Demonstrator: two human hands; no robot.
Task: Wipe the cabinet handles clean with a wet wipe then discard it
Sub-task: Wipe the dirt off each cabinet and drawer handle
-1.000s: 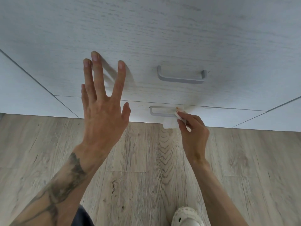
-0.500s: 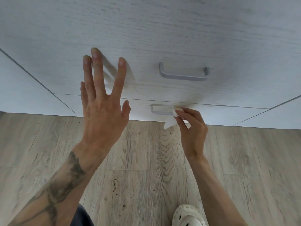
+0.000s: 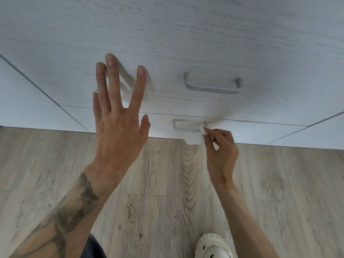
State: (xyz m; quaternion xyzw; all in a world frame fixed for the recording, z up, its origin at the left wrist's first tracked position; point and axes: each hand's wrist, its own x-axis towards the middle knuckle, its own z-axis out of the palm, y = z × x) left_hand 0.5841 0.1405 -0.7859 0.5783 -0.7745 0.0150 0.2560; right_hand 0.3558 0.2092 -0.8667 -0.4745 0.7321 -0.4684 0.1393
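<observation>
My right hand (image 3: pixel 220 151) pinches a white wet wipe (image 3: pixel 194 137) against the right end of the lower grey cabinet handle (image 3: pixel 183 128). The wipe hangs below the handle and hides its right end. A second grey handle (image 3: pixel 212 85) sits bare on the drawer front above. My left hand (image 3: pixel 117 120) is spread with straight fingers, its fingertips up against the pale wood-grain drawer front (image 3: pixel 167 43) to the left of the upper handle.
Pale cabinet fronts (image 3: pixel 28 101) run left and right of the drawers, meeting a light wood-plank floor (image 3: pixel 158 192). My white perforated shoe (image 3: pixel 212 246) stands on the floor at the bottom, below the right arm.
My right hand has slid the wipe rightward along the lower handle, toward its right end. The left hand has stayed spread on the drawer front.
</observation>
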